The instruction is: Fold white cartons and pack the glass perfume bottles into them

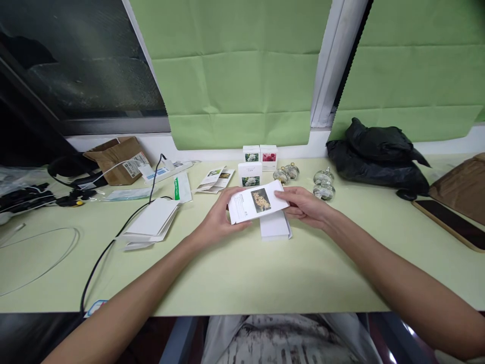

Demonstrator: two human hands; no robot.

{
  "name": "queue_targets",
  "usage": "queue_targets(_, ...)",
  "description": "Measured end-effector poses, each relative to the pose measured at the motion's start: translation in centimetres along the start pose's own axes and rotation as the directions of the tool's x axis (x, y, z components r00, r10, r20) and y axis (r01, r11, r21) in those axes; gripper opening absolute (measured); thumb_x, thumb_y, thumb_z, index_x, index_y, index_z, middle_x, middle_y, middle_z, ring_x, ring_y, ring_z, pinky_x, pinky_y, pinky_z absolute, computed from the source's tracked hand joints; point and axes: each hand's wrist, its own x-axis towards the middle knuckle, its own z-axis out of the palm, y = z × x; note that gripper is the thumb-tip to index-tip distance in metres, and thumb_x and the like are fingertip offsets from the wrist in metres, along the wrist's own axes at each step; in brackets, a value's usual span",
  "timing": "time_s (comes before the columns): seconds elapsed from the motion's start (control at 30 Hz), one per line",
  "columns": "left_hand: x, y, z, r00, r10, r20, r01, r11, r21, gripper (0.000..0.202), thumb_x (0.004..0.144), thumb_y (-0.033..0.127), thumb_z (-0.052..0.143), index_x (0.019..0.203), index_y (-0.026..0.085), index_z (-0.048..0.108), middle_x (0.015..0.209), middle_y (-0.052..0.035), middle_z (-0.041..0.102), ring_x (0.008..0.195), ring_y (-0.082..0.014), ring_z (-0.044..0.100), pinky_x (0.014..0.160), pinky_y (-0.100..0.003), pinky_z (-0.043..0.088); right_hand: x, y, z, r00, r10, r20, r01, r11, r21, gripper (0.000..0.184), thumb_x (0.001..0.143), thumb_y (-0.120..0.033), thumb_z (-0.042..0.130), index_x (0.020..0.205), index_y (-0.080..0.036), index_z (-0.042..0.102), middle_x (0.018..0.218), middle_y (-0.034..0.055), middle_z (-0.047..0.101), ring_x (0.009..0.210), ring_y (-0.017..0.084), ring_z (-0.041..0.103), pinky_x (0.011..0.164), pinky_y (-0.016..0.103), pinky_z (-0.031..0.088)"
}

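Observation:
A white card carton (242, 206) printed with a yellow-flower picture is tilted above the table in both my hands. My left hand (222, 215) is closed round its left end, thumb along the upper edge and fingers at the lower one. At the right end, my right hand (303, 205) pinches it with the thumb on the printed face. A second white carton (275, 227) shows below the first, close to my right fingers; whether they touch it is hidden. Behind stand white boxes with flower pictures: a front one (250, 172), a white-flower one (251, 152) and a red-flower one (269, 157).
Round glass bottles (324, 191) stand right of the boxes. Flat white cartons (151, 222) are stacked at left, with printed folded cards (215, 179) farther back. A black cable (109, 247) crosses the left side. A black bag (379, 156) and a phone (450, 222) lie right.

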Motion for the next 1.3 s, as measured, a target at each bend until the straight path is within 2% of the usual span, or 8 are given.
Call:
queue_targets(0.13,-0.1,0.5,0.5,1.000,-0.010,-0.020,0.009,1.000,-0.011,0.081,0.081,0.032,0.087,0.151,0.028,0.046,0.151,-0.0130,0.053,0.139,-0.0359,0.052,0.115,-0.051,0.044,0.5,0.6,0.0,0.995,0.004,-0.097,-0.012,0.997,-0.078,0.032,0.074,-0.031,0.095,0.098,-0.016,0.080,0.094,0.0070,0.079,0.064,0.010,0.062,0.051,0.020,0.048)
queue_targets(0.23,-0.1,0.9,0.7,0.998,-0.036,-0.048,0.033,0.998,-0.056,0.079,0.080,0.031,0.087,0.148,0.027,0.048,0.148,-0.0138,0.053,0.136,-0.0362,0.053,0.112,-0.048,0.045,0.7,0.8,-0.2,0.995,-0.002,-0.103,-0.007,0.997,-0.082,0.030,0.074,-0.031,0.095,0.098,-0.017,0.083,0.107,0.0093,0.081,0.091,0.018,0.073,0.069,0.023,0.059)
queue_targets(0.43,-0.6,1.2,1.0,0.994,-0.111,-0.005,0.108,0.977,-0.186,0.078,0.078,0.026,0.085,0.142,0.026,0.041,0.126,-0.0097,0.056,0.109,-0.0278,0.058,0.085,-0.033,0.048,0.7,1.0,-0.1,0.993,-0.048,-0.110,0.031,0.988,-0.154,0.035,0.072,-0.036,0.096,0.100,-0.019,0.083,0.110,0.0108,0.082,0.093,0.024,0.073,0.069,0.032,0.059)
queue_targets(0.67,-0.7,0.9,1.2,0.991,-0.137,0.004,0.134,0.964,-0.228,0.074,0.077,0.021,0.082,0.134,0.029,0.036,0.119,-0.0055,0.050,0.101,-0.0221,0.055,0.079,-0.029,0.046,0.2,0.7,0.7,0.987,-0.143,-0.068,0.122,0.960,-0.251,0.039,0.079,-0.044,0.089,0.107,-0.019,0.079,0.082,0.0010,0.072,0.052,0.006,0.037,0.044,0.023,0.020)
queue_targets(0.83,-0.1,1.4,1.2,0.981,-0.193,-0.029,0.166,0.902,-0.398,0.089,0.078,0.025,0.088,0.146,0.031,0.031,0.141,-0.0097,0.049,0.125,-0.0263,0.055,0.097,-0.034,0.050,0.3,1.0,1.1,0.958,-0.236,-0.160,0.179,0.935,-0.307,0.043,0.079,-0.047,0.087,0.111,-0.020,0.075,0.078,-0.0009,0.067,0.053,0.008,0.042,0.045,0.024,0.031)
queue_targets(1.0,0.1,1.8,1.5,0.899,-0.434,0.051,0.371,0.696,-0.614,0.086,0.087,0.042,0.084,0.153,0.034,0.030,0.134,-0.0079,0.061,0.103,-0.0215,0.065,0.076,-0.031,0.058,0.4,1.8,1.8,0.918,-0.368,-0.147,0.284,0.869,-0.404,0.039,0.084,-0.049,0.082,0.108,-0.021,0.070,0.077,-0.0017,0.065,0.051,0.011,0.048,0.045,0.027,0.040)
queue_targets(1.2,0.4,1.9,1.7,0.892,-0.451,0.022,0.324,0.604,-0.728,0.063,0.096,0.066,0.063,0.148,0.035,0.043,0.124,-0.0052,0.069,0.092,-0.0208,0.071,0.074,-0.034,0.064,0.5,2.3,1.9,0.900,-0.407,-0.158,0.305,0.845,-0.438,0.037,0.088,-0.047,0.078,0.111,-0.025,0.060,0.075,-0.0030,0.064,0.049,0.012,0.050,0.043,0.028,0.042)
queue_targets(1.3,0.7,2.1,1.5,0.900,-0.435,0.005,0.279,0.567,-0.775,0.051,0.099,0.060,0.064,0.143,0.036,0.051,0.126,-0.0037,0.070,0.100,-0.0224,0.071,0.077,-0.037,0.067,0.8,2.3,1.5,0.900,-0.400,-0.175,0.298,0.856,-0.423,0.047,0.088,-0.048,0.077,0.121,-0.028,0.051,0.078,-0.0041,0.065,0.048,0.012,0.051,0.043,0.028,0.043)
